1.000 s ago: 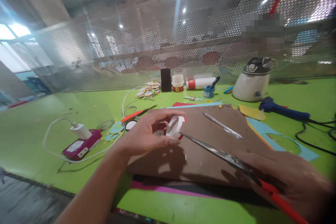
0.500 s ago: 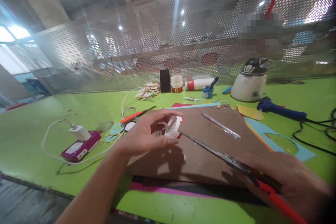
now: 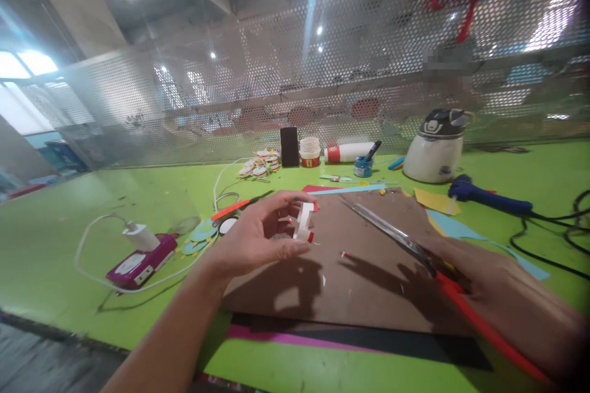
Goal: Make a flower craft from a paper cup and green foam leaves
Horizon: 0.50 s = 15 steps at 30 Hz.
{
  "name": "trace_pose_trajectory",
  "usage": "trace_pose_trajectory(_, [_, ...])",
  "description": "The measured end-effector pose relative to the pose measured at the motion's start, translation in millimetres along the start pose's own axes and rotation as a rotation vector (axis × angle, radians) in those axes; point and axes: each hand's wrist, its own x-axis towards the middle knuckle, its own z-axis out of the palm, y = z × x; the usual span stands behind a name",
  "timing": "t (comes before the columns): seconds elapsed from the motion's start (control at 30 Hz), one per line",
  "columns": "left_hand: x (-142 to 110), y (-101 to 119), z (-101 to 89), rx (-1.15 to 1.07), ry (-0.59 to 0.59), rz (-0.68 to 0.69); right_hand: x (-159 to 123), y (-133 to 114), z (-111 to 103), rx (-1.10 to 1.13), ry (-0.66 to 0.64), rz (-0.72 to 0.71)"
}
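Pinched between the thumb and fingers of my left hand (image 3: 251, 234) is a small white piece of paper cup (image 3: 303, 223) with red edges. My right hand (image 3: 500, 282) is wrapped around the red handles of a pair of scissors (image 3: 385, 228). The metal blades point toward the upper left, apart from the cup piece. Under both hands lies a brown board (image 3: 286, 301), with a tiny red-and-white scrap (image 3: 343, 254) on it. My left palm hides part of the cup piece.
On the green table (image 3: 59, 245) stand a purple power adapter (image 3: 141, 262) at left, a phone (image 3: 289, 147), paper cups (image 3: 310, 153) and a blue jar (image 3: 363, 166) behind. At right are a white kettle (image 3: 433, 156), a blue glue gun (image 3: 493, 198) and cables.
The scissors have moved away from the cup piece, up and to the right. The cup piece has turned and now shows a notch. A small scrap now appears on the board. The pen is no longer visible.
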Motion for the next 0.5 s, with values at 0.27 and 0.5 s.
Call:
trace_pose_trajectory(0.27, [6.6, -2.6, 8.9, 0.018, 0.052, 0.033, -0.3, -10.0, -6.8, 0.268, 0.073, -0.058])
trace_pose_trajectory(0.5, [9.4, -12.0, 49.1, 0.436, 0.082, -0.046, -1.4, -50.4, -9.1, 0.750, 0.106, 0.031])
